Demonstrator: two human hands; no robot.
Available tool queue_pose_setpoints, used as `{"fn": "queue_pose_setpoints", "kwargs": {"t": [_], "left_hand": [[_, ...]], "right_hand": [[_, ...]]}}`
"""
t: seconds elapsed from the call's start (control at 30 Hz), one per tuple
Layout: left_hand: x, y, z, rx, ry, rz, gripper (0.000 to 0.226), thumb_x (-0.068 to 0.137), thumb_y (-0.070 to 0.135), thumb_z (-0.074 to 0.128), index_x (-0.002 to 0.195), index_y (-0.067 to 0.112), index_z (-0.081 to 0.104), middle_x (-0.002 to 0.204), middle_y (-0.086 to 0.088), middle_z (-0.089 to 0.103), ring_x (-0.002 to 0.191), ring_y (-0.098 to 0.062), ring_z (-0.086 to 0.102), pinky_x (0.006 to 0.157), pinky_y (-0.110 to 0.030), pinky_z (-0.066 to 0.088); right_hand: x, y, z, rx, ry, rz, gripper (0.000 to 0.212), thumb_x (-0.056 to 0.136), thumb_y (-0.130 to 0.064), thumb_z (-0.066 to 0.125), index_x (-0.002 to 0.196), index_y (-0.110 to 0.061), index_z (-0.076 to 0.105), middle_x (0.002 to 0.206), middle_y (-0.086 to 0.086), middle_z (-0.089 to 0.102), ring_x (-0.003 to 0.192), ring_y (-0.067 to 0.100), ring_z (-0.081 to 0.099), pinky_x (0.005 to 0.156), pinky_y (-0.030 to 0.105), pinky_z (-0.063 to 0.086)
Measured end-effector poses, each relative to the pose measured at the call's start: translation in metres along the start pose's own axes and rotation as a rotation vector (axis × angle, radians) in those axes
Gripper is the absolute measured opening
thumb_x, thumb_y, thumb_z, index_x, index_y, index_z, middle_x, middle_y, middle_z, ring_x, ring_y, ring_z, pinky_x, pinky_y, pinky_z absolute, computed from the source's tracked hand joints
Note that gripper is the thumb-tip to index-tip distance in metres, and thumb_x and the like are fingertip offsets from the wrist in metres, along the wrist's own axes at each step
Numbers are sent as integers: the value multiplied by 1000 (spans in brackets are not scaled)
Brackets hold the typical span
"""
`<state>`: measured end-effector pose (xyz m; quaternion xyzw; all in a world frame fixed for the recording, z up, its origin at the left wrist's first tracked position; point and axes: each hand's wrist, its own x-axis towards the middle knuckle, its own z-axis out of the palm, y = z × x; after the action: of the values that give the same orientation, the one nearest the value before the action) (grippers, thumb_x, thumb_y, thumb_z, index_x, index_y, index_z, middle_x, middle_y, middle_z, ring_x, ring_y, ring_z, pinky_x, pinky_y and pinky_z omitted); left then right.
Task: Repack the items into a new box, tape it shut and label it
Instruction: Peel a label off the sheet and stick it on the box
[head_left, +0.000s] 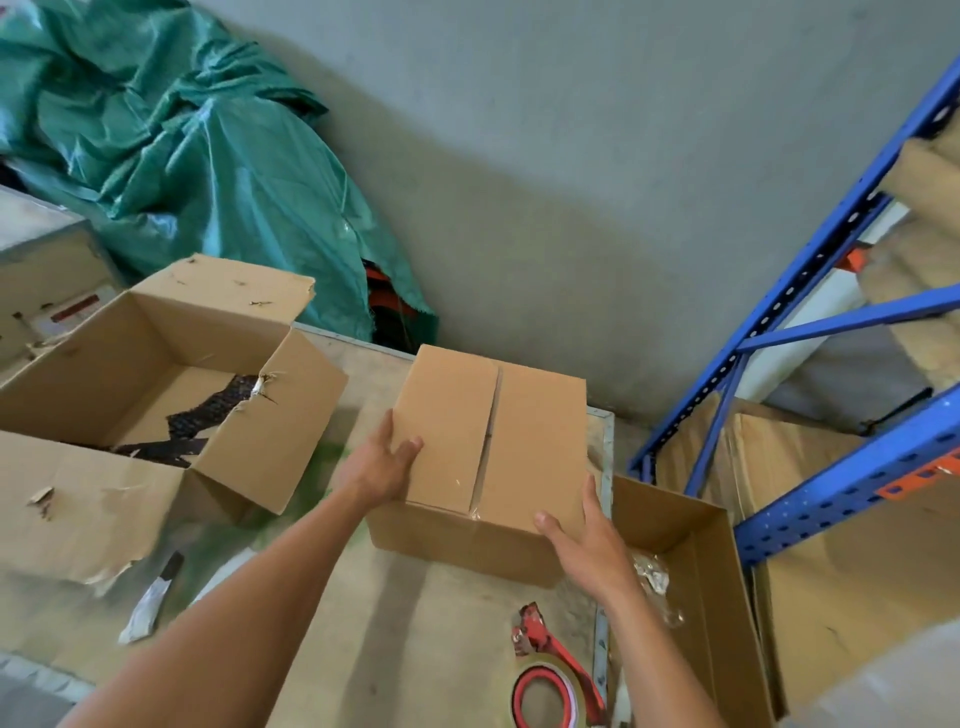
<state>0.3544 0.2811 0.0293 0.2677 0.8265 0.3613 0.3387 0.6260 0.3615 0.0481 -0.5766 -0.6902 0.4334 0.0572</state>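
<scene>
A closed brown cardboard box (488, 441) stands on the table, its top flaps meeting along a centre seam with clear tape at the near end. My left hand (382, 462) grips its left side, fingers on the top edge. My right hand (587, 540) holds its near right corner. At the left sits an old torn box (156, 395), open, with dark netted material inside. A red tape dispenser (545, 670) with a roll of clear tape lies near the table's front right edge.
The table (395, 634) is beige with a metal rim. A knife (153, 597) lies at the front left. An open shallow box (696, 566) with plastic scraps stands to the right. Blue shelving (810, 291) rises at the right; a green tarp (208, 156) lies behind.
</scene>
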Motion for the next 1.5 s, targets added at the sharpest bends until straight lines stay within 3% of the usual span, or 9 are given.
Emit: {"fn": "queue_pose_setpoints", "kwargs": {"t": [0.23, 0.53, 0.67, 0.8, 0.87, 0.97, 1.2, 1.37, 1.5], "left_hand": [[0, 8, -6, -90, 21, -59, 61, 95, 30, 64, 147, 25, 33, 134, -10, 60, 116, -32, 59, 103, -42, 47], [6, 0, -5, -49, -65, 23, 78, 99, 33, 62, 163, 24, 17, 156, -7, 45, 141, -32, 44, 118, -48, 36], [-9, -8, -15, -42, -75, 57, 76, 99, 35, 63, 162, 22, 22, 155, -5, 46, 140, -29, 45, 115, -40, 35], [-42, -42, -40, -14, 48, 97, 52, 101, 37, 57, 149, 18, 50, 139, -4, 63, 128, -22, 59, 99, -26, 41], [-62, -76, -56, 90, 185, 120, 34, 101, 29, 56, 131, 16, 67, 122, -2, 73, 110, -19, 68, 89, -21, 46], [-92, -137, -74, 184, 280, 53, 25, 97, 16, 55, 113, 17, 74, 108, 0, 77, 90, -17, 71, 82, -28, 55], [-103, -237, -101, 366, 260, -219, 45, 96, 29, 66, 139, 19, 57, 141, -8, 59, 125, -31, 57, 100, -42, 50], [-94, -259, -97, 308, 239, -284, 47, 91, 32, 72, 136, 21, 61, 129, -6, 68, 118, -31, 61, 95, -41, 52], [-90, -265, -97, 204, 320, -324, 38, 87, 29, 79, 122, 22, 67, 117, 3, 71, 109, -24, 64, 87, -37, 52]], "right_hand": [[-10, -5, 12, 25, 99, 23, 93, 96, -57, 59, 162, -39, -5, 164, -2, 33, 150, 30, 32, 116, 53, 32], [-20, -12, 14, 21, 121, 16, 94, 99, -53, 58, 164, -28, -4, 162, 0, 38, 147, 30, 37, 114, 46, 35], [-23, -23, 21, -59, 254, 71, 93, 96, -53, 62, 164, -29, 3, 152, 17, 40, 137, 39, 43, 106, 51, 42], [-39, -49, 57, -228, 599, -265, 70, 95, -36, 65, 153, -18, 32, 145, 18, 42, 131, 38, 39, 97, 51, 47], [-49, -65, 91, -165, 624, -477, 56, 93, -25, 66, 142, -11, 46, 136, 17, 51, 126, 35, 44, 99, 48, 44], [-66, -81, 156, -99, 445, -587, 44, 92, -20, 65, 134, -10, 54, 126, 10, 58, 120, 28, 51, 99, 39, 42], [-76, -78, 298, -153, -302, -191, 42, 94, -34, 69, 125, -10, 55, 126, 11, 65, 115, 30, 61, 86, 33, 47], [-67, -76, 340, 24, -294, 47, 55, 82, -36, 83, 122, -12, 53, 122, 8, 69, 108, 30, 67, 82, 31, 49], [-62, -75, 345, 54, -238, 122, 43, 81, -22, 85, 112, -18, 55, 117, 4, 70, 99, 28, 67, 78, 29, 45]]}}
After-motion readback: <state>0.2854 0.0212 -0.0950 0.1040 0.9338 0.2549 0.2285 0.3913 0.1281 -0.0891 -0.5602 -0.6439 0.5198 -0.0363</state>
